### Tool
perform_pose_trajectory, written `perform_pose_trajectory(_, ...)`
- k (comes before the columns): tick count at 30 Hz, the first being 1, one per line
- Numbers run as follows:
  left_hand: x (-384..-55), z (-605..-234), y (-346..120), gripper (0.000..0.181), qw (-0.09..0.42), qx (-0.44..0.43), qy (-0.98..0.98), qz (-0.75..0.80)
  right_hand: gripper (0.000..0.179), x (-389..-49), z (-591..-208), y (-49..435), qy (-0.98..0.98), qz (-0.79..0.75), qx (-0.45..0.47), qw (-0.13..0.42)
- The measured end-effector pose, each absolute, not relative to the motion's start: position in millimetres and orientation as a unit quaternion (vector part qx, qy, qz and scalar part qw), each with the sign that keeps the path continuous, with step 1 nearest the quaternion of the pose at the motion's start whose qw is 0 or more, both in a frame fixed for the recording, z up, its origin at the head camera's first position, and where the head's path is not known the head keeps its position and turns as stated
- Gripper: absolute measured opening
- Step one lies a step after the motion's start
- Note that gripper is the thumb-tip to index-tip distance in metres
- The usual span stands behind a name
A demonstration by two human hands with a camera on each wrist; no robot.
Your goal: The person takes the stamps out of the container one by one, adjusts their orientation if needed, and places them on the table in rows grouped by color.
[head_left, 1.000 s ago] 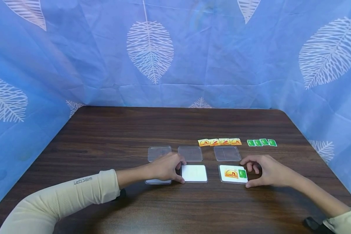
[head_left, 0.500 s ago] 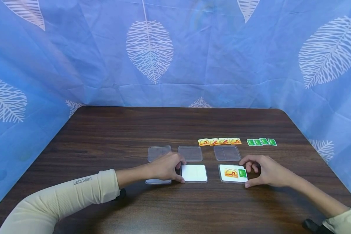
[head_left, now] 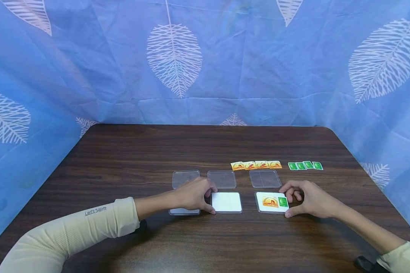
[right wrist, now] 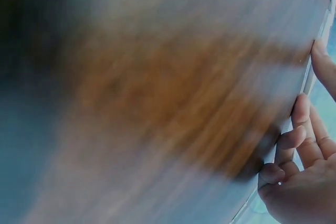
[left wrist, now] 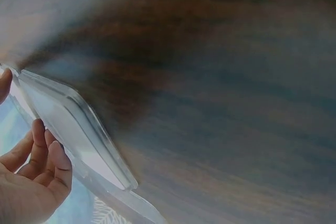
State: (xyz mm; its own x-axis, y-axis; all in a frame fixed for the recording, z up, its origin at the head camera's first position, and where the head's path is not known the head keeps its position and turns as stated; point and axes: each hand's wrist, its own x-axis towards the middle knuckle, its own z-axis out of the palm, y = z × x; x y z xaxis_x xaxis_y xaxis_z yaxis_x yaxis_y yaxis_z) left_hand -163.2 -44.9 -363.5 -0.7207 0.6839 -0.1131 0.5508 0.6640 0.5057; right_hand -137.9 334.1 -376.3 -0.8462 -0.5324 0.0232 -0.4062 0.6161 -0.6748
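Note:
In the head view, my left hand point(head_left: 194, 193) holds the left end of a shallow clear plastic box with a white insert point(head_left: 226, 202), index finger at its far corner and thumb at its near one. My right hand point(head_left: 314, 199) grips the right end of a similar box point(head_left: 260, 210) the same way. That box's white face bears an orange-yellow sticker point(head_left: 270, 202) and a smaller green sticker point(head_left: 283, 201). Another white-filled box point(head_left: 184, 212) is partly hidden beneath my left hand. The left wrist view shows that hand point(left wrist: 37, 177) beside stacked-looking clear box edges point(left wrist: 79, 114).
Behind the boxes lie three clear lids point(head_left: 222, 179) in a row. Farther back are several orange-yellow stickers point(head_left: 256, 165) and several green stickers point(head_left: 305, 165). The dark wood table point(head_left: 191, 246) meets a blue leaf-print cloth point(head_left: 246, 68) at its back and sides.
My right hand has crept slightly left against its box. The left hand and the boxes look nearly still.

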Motion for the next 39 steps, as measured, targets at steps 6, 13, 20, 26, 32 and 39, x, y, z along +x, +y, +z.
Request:
perform_pose_trajectory(6,-163.5,-357.3,-44.4,0.058,0.134,0.351,0.897,0.233,0.055,-137.0,-375.4,333.2,0.899,-0.348,-0.246,0.097)
perform_pose_trajectory(13,-168.4,-347.9,-34.1,0.045,0.094,0.412,0.866,0.266,0.056,-136.9,-374.0,331.7,0.906,-0.338,-0.235,0.101)
perform_pose_trajectory(20,-172.7,-338.2,-11.7,0.036,0.119,0.483,0.831,0.249,0.055,-137.1,-373.0,329.6,0.908,-0.334,-0.229,0.107)
perform_pose_trajectory(26,-178.6,-336.2,8.0,0.035,0.126,0.519,0.808,0.250,0.055,-136.5,-372.2,328.2,0.910,-0.335,-0.218,0.113)
perform_pose_trajectory(32,-183.7,-337.2,31.8,0.033,0.118,0.528,0.812,0.222,0.055,-136.4,-372.2,328.7,0.910,-0.333,-0.215,0.120)
perform_pose_trajectory(39,-194.5,-339.3,61.1,0.018,0.107,0.541,0.811,0.195,0.055,-137.6,-371.4,329.4,0.911,-0.327,-0.222,0.116)
